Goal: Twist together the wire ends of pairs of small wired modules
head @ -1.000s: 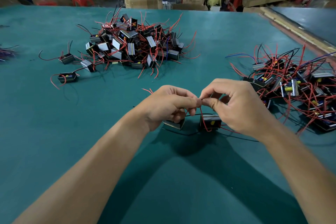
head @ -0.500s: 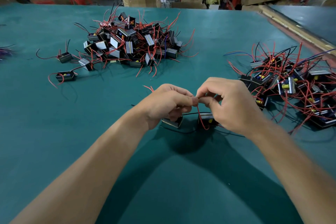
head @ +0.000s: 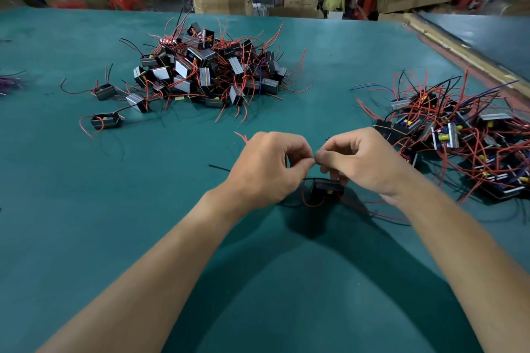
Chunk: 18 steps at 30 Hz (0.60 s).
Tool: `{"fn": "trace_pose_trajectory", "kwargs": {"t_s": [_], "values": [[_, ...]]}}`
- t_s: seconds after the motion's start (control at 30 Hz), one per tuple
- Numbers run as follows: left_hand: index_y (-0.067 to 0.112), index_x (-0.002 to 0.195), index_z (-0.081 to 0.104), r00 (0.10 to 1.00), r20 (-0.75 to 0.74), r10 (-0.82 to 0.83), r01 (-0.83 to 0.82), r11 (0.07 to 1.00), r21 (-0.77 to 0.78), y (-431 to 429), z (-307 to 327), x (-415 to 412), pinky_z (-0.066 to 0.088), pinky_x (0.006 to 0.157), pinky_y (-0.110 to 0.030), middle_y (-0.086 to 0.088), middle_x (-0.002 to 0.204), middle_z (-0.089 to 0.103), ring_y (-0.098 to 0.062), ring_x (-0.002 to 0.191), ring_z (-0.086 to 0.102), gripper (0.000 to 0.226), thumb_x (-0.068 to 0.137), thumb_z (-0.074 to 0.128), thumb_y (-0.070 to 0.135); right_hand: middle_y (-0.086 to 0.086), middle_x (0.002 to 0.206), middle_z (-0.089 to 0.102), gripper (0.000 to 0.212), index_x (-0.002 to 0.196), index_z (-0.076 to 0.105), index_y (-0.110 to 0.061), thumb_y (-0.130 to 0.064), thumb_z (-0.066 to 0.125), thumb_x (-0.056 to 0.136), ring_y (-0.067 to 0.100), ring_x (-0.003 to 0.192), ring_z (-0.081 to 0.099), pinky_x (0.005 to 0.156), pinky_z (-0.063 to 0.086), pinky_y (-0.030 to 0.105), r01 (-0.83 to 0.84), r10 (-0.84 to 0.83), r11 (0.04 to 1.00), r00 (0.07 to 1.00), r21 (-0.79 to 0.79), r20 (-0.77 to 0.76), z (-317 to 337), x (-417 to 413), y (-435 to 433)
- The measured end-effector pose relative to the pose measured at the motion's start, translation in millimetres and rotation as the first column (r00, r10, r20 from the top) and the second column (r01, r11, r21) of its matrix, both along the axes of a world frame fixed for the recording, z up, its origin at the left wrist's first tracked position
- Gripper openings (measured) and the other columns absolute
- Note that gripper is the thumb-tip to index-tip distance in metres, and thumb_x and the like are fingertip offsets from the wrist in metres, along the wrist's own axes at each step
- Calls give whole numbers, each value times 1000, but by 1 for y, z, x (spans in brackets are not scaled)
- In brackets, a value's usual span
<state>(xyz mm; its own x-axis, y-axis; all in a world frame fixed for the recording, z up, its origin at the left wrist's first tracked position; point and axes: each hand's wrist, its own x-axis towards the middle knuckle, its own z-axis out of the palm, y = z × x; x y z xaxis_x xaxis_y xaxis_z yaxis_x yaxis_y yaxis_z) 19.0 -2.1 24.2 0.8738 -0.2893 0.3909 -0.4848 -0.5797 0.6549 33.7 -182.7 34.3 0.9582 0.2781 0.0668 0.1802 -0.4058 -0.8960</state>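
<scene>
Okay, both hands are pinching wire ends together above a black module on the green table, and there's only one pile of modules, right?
No. The head view shows two piles: a far pile ahead of the hands and a right pile beside them. The rest holds: left hand and right hand pinch wire ends together above a black module on the green table.

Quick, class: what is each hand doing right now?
Left hand: closed, fingers pinching the red wire.
Right hand: closed, fingers pinching the same red wire.

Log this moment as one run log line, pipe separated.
step: wire twist | left hand: pinches wires | right hand: pinches wires, fingertips meeting | module: on table below hands | others: far pile, right pile
</scene>
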Motion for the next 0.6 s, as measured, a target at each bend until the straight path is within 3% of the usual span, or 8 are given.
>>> {"fn": "trace_pose_trajectory", "kwargs": {"t_s": [0.17, 0.37, 0.5, 0.6], "values": [[20, 76, 73, 995, 98, 1, -5, 999, 45, 1, 1, -2, 27, 50, -9, 12, 54, 55, 0, 47, 45, 10, 85, 71, 17, 0, 58, 63, 27, 66, 66, -7, -10, 64, 92, 8, 48, 51, 44, 36, 19, -42, 46, 999, 986, 27, -159, 3, 1, -4], [21, 82, 74, 985, 171, -24, 0, 990, 142, 0, 1, -3, 33, 54, -26, 6, 61, 60, -10, 50, 40, 7, 86, 69, 21, 0, 60, 63, 26, 65, 68, -11, -9, 65, 90, 7, 48, 50, 41, 33, 17, -37, 62, 995, 954, 90, -294, 4, 1, -5], [20, 82, 73, 982, 185, -37, 4, 984, 176, 1, 0, -3, 40, 53, -32, 2, 61, 62, -19, 54, 38, 8, 86, 68, 23, 2, 59, 62, 26, 63, 68, -10, -6, 65, 88, 8, 47, 49, 40, 32, 17, -35, 65, 993, 955, 108, -288, 4, 1, -6], [20, 75, 70, 997, 68, -22, 15, 995, 104, 1, -2, -1, 39, 52, -27, 7, 57, 61, -11, 50, 44, 11, 86, 68, 22, -1, 55, 61, 26, 65, 68, -9, -3, 66, 89, 5, 45, 47, 41, 34, 16, -42, 57, 995, 982, 89, -179, 3, 0, -3]]}}
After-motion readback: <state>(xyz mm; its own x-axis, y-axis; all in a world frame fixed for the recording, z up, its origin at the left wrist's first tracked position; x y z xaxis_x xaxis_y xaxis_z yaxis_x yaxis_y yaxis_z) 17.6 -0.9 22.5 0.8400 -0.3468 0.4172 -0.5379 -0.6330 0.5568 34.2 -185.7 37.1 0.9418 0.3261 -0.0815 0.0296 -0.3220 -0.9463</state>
